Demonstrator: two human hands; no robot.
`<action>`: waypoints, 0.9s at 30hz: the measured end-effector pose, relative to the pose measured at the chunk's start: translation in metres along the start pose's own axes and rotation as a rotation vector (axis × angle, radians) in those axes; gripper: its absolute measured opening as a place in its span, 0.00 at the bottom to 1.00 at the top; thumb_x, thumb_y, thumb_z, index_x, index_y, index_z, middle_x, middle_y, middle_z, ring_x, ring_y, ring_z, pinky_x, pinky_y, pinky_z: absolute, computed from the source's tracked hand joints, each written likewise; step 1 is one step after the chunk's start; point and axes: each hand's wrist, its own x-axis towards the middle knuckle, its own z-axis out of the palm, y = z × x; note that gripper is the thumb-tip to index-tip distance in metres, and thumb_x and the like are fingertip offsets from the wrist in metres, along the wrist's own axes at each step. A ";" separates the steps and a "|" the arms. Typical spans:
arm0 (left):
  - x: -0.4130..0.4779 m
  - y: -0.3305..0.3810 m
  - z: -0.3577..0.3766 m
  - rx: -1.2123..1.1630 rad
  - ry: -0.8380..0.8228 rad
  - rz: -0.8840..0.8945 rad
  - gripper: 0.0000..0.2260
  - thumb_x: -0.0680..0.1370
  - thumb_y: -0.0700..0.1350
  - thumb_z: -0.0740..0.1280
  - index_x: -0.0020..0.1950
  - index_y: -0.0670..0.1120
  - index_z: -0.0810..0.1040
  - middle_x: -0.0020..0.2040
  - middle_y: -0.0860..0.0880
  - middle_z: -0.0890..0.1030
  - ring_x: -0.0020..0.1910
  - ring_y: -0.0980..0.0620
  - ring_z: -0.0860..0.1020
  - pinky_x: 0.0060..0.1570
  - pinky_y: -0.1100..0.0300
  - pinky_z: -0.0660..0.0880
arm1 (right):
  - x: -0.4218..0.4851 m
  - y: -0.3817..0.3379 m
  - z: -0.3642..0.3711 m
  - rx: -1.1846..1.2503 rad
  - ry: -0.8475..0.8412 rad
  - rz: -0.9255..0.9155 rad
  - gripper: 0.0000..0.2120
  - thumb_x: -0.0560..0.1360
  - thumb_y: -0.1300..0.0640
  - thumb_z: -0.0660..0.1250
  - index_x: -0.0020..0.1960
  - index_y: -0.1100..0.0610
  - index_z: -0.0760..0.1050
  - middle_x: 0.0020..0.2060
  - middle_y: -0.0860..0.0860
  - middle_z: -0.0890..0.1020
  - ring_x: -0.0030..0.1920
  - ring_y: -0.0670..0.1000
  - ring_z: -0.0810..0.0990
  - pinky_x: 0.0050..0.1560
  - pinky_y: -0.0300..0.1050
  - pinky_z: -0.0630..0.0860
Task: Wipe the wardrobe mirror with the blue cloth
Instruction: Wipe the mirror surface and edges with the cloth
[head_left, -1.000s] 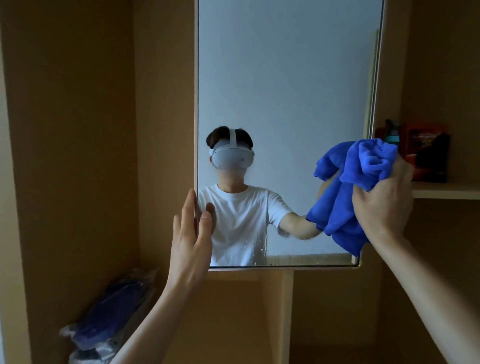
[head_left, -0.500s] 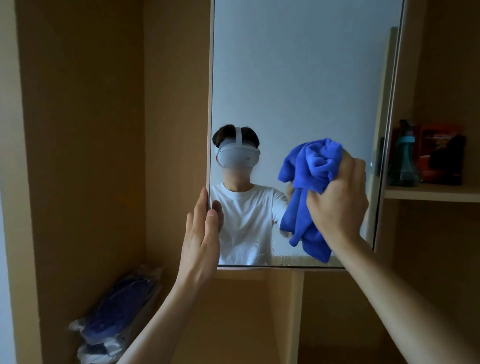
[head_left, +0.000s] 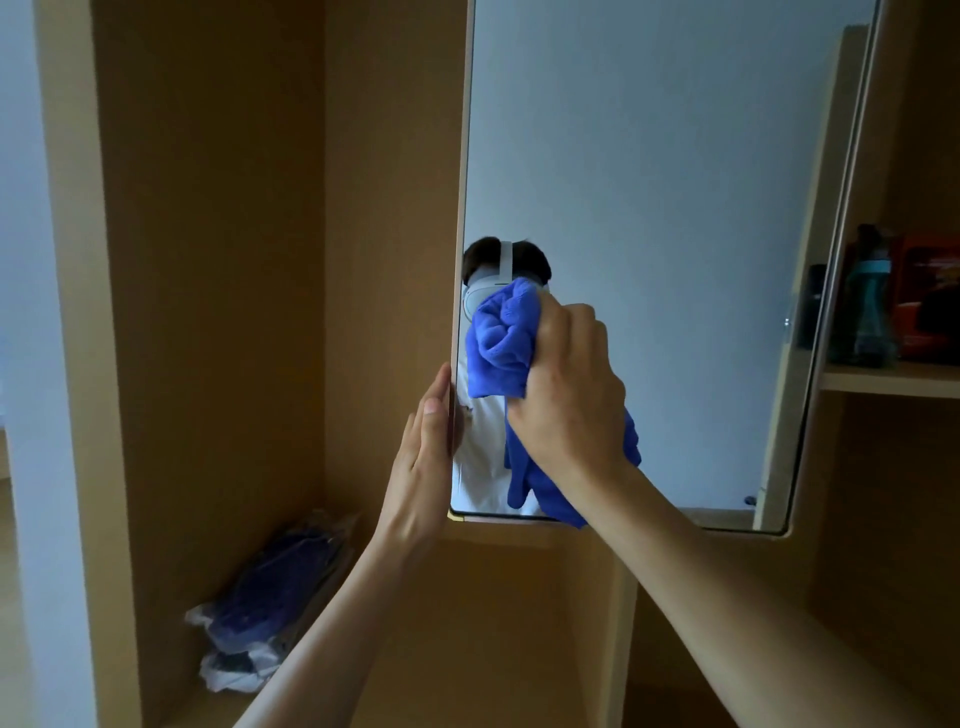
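Right grip (head_left: 569, 395) presses blue cloth (head_left: 501, 343) on wardrobe mirror (head_left: 649, 182).

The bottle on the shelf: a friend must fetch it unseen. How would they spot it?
Right of the wardrobe mirror is a wooden shelf. The bottle stands upright on it, between the mirror's edge and a red box. It alone is tall, with a teal band.

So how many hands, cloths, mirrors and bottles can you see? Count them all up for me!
hands: 2, the left hand and the right hand
blue cloth: 1
mirror: 1
bottle: 1
total: 5
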 end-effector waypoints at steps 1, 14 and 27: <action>0.000 0.000 -0.001 0.003 -0.002 -0.005 0.21 0.83 0.65 0.47 0.75 0.71 0.64 0.75 0.57 0.71 0.74 0.57 0.70 0.76 0.48 0.66 | -0.002 -0.003 0.003 -0.005 0.010 -0.012 0.26 0.67 0.60 0.71 0.64 0.59 0.73 0.50 0.55 0.75 0.46 0.53 0.75 0.35 0.39 0.63; -0.003 -0.004 -0.007 -0.082 -0.011 -0.091 0.26 0.85 0.63 0.43 0.69 0.58 0.77 0.61 0.55 0.84 0.62 0.58 0.81 0.63 0.59 0.73 | -0.001 -0.005 -0.008 0.003 -0.235 -0.339 0.18 0.74 0.56 0.68 0.64 0.53 0.74 0.52 0.50 0.78 0.49 0.55 0.75 0.42 0.44 0.65; -0.001 -0.005 -0.014 -0.163 -0.028 -0.159 0.27 0.85 0.64 0.42 0.59 0.64 0.81 0.57 0.57 0.85 0.58 0.59 0.82 0.51 0.63 0.78 | -0.038 -0.003 -0.010 -0.151 -0.329 -0.438 0.22 0.70 0.59 0.73 0.62 0.54 0.73 0.56 0.53 0.78 0.53 0.59 0.74 0.49 0.53 0.71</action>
